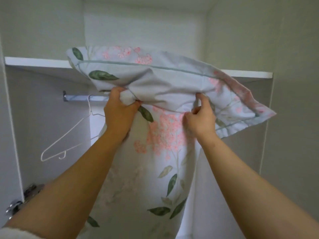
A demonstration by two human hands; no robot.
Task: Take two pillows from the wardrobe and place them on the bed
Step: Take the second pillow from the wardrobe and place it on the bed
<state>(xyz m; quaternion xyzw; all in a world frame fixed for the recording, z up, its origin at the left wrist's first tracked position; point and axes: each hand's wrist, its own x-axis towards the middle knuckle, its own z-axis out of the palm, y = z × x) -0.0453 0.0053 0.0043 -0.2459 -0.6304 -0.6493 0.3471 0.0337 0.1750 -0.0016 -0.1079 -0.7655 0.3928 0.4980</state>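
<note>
Two pale blue pillows with pink flowers and green leaves are in front of me inside the white wardrobe. The upper pillow (165, 78) juts out over the edge of the top shelf (36, 62). The lower pillow (155, 169) hangs down between my arms. My left hand (119, 112) is clenched on a bunch of pillow fabric where the two meet. My right hand (200, 118) pinches the fabric a little to the right, at the same height. Which pillow each hand holds I cannot tell.
A metal clothes rail (77, 97) runs under the shelf, with a white wire hanger (67, 140) on it at the left. A door hinge (31, 190) sits at the lower left. The wardrobe's side walls close in on both sides.
</note>
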